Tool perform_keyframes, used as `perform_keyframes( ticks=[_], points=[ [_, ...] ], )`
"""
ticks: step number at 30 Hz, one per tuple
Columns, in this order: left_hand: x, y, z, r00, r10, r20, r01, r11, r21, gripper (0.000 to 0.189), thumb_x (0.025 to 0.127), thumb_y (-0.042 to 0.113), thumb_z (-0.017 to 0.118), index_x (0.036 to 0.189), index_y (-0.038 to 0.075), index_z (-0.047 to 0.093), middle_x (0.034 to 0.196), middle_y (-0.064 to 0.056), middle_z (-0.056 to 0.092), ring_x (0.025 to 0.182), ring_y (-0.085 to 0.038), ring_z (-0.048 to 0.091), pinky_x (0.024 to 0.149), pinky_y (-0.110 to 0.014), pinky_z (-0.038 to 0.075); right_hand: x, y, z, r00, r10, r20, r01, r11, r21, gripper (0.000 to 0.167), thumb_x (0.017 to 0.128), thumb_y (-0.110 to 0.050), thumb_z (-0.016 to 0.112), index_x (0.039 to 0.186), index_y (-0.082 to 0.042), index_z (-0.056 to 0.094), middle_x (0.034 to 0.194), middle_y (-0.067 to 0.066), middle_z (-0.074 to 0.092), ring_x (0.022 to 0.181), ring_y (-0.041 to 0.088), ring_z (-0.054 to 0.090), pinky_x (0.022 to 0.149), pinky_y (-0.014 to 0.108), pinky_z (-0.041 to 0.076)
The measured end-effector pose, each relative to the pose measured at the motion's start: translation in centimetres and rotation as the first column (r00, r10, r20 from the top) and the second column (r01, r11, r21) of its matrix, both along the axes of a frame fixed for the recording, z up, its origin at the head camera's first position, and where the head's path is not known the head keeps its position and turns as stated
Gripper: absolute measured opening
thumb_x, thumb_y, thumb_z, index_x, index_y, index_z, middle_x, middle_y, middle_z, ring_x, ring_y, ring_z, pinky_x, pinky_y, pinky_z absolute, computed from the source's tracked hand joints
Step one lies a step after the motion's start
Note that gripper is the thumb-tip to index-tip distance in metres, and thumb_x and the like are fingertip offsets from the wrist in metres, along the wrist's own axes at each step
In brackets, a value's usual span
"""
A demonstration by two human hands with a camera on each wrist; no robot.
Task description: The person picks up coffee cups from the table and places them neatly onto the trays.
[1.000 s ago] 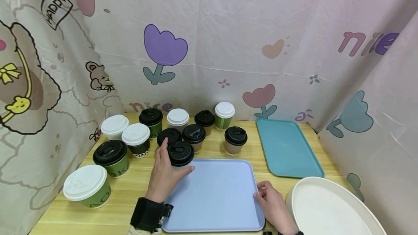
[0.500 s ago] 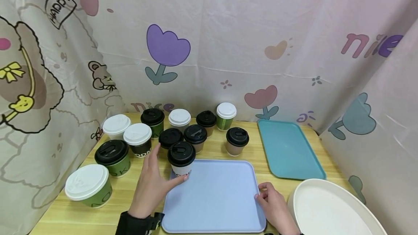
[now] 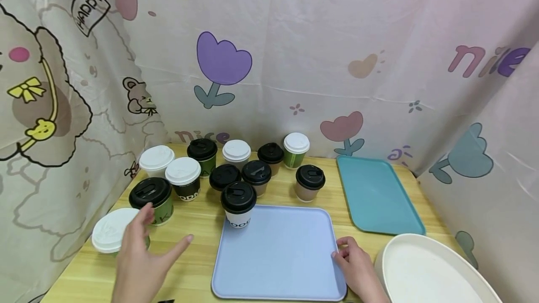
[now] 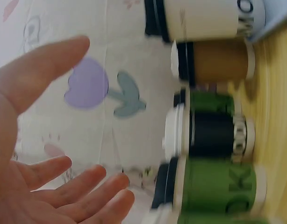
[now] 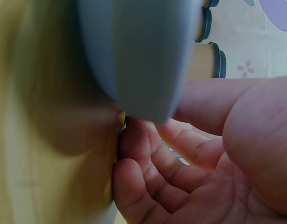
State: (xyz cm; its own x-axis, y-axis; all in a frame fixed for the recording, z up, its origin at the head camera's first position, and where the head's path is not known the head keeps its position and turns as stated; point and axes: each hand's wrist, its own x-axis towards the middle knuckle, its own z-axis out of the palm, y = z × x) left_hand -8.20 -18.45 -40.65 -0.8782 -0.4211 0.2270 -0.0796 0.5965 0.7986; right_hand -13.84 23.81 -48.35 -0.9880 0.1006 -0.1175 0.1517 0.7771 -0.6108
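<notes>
My left hand [image 3: 143, 256] is in the air over the left of the table, thumb and fingers spread, holding nothing. It partly covers a green paper cup with a white lid [image 3: 111, 229]; a green cup with a black lid [image 3: 157, 205] stands just beyond. A white paper cup with a black lid [image 3: 239, 207] stands upright on the far left corner of the light blue tray [image 3: 280, 256]. The tray's right edge is gripped by my right hand [image 3: 355, 265], with curled fingers [image 5: 134, 144] low beside the rim in the right wrist view.
Several lidded cups stand behind the tray, among them a black cup with a white lid [image 3: 184, 179] and a brown cup with a black lid [image 3: 309, 183]. A teal tray [image 3: 381, 195] lies back right. A large cream round container [image 3: 433, 270] sits front right. Printed curtains [image 3: 286, 74] enclose the table.
My left hand has let go of the white cup with the black lid and moved left and toward me. The cup now stands on the tray corner. My right hand stays at the tray's edge.
</notes>
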Motion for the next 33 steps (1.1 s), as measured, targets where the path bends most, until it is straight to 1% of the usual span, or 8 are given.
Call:
perform_keyframes(
  ticks=[3, 5, 8, 12, 17, 20, 25, 33],
  points=[
    [0.6, -1.2, -0.4, 0.985, 0.137, -0.109, -0.136, 0.991, 0.018, 0.103, 0.072, 0.021, 0.097, 0.156, 0.005, 0.039, 0.142, -0.020, 0.053, 0.126, -0.019, 0.050, 0.103, -0.012, 0.036, 0.0, 0.0, 0.0, 1.000, 0.002, 0.001, -0.002, 1.000, -0.001, 0.027, 0.096, -0.013, 0.071, 0.117, 0.000, 0.061, 0.085, 0.000, 0.064, 0.077, 0.015, 0.059, 0.068, 0.035, 0.052],
    [0.8, -1.9, -0.9, 0.954, 0.232, -0.191, -0.232, 0.972, 0.027, 0.093, 0.070, 0.012, 0.097, 0.149, 0.005, 0.049, 0.132, -0.010, 0.060, 0.116, 0.001, 0.050, 0.089, 0.000, 0.030, 0.1, 0.0, 0.0, 1.000, 0.000, -0.007, 0.000, 1.000, -0.001, 0.026, 0.096, -0.012, 0.071, 0.117, 0.000, 0.061, 0.085, 0.000, 0.064, 0.077, 0.015, 0.059, 0.068, 0.035, 0.052],
    [1.1, -2.8, -1.9, 0.894, 0.348, -0.283, -0.356, 0.934, 0.022, 0.084, 0.067, 0.006, 0.096, 0.141, 0.003, 0.056, 0.122, 0.004, 0.061, 0.103, 0.021, 0.038, 0.085, 0.000, 0.031, 0.1, 0.1, 0.0, 1.000, 0.000, -0.021, 0.000, 1.000, 0.000, 0.026, 0.095, -0.012, 0.071, 0.117, 0.000, 0.061, 0.084, 0.000, 0.064, 0.077, 0.015, 0.059, 0.068, 0.034, 0.051],
    [1.5, -4.1, -3.3, 0.854, 0.401, -0.331, -0.428, 0.904, -0.011, 0.086, 0.068, 0.010, 0.093, 0.144, 0.002, 0.055, 0.130, -0.011, 0.061, 0.108, 0.012, 0.037, 0.089, -0.010, 0.027, 0.2, 0.1, -0.1, 1.000, 0.004, -0.025, -0.004, 1.000, -0.001, 0.026, 0.095, -0.011, 0.071, 0.116, -0.001, 0.061, 0.084, -0.001, 0.064, 0.077, 0.015, 0.059, 0.068, 0.034, 0.051],
    [1.5, -5.9, -4.1, 0.922, 0.320, -0.218, -0.331, 0.943, -0.015, 0.106, 0.069, 0.019, 0.092, 0.159, 0.008, 0.037, 0.154, -0.031, 0.036, 0.139, -0.041, 0.034, 0.119, -0.048, 0.024, 0.3, 0.1, 0.0, 1.000, 0.006, -0.029, -0.006, 1.000, -0.010, 0.025, 0.096, -0.012, 0.071, 0.117, -0.001, 0.061, 0.084, -0.001, 0.064, 0.078, 0.014, 0.059, 0.069, 0.034, 0.051],
    [1.0, -6.7, -4.2, 0.959, 0.274, -0.066, -0.275, 0.961, -0.007, 0.116, 0.072, 0.018, 0.092, 0.164, 0.010, 0.023, 0.160, -0.032, 0.022, 0.149, -0.050, 0.018, 0.123, -0.061, 0.016, 0.3, 0.1, 0.0, 0.999, 0.005, -0.034, -0.006, 1.000, -0.022, 0.025, 0.096, -0.011, 0.071, 0.117, -0.001, 0.061, 0.084, -0.001, 0.064, 0.078, 0.014, 0.059, 0.070, 0.034, 0.051],
    [0.0, -7.4, -4.4, 0.969, 0.233, 0.087, -0.230, 0.972, -0.042, 0.115, 0.080, 0.018, 0.089, 0.167, 0.013, 0.014, 0.164, -0.035, 0.007, 0.151, -0.054, 0.011, 0.121, -0.065, 0.015, 0.3, 0.1, -0.1, 0.999, 0.007, -0.038, -0.008, 1.000, -0.030, 0.025, 0.096, -0.011, 0.071, 0.117, -0.001, 0.061, 0.084, -0.001, 0.064, 0.078, 0.014, 0.059, 0.069, 0.034, 0.051],
    [-0.9, -7.5, -5.2, 0.971, 0.234, 0.039, -0.231, 0.970, -0.075, 0.084, 0.085, 0.011, 0.084, 0.157, 0.009, 0.041, 0.161, -0.033, 0.021, 0.149, -0.052, 0.021, 0.117, -0.067, 0.024, 0.4, 0.2, -0.2, 0.999, 0.000, -0.054, -0.002, 1.000, -0.031, 0.024, 0.095, -0.011, 0.071, 0.116, -0.002, 0.061, 0.083, -0.001, 0.063, 0.077, 0.014, 0.058, 0.068, 0.032, 0.050]
  ],
)
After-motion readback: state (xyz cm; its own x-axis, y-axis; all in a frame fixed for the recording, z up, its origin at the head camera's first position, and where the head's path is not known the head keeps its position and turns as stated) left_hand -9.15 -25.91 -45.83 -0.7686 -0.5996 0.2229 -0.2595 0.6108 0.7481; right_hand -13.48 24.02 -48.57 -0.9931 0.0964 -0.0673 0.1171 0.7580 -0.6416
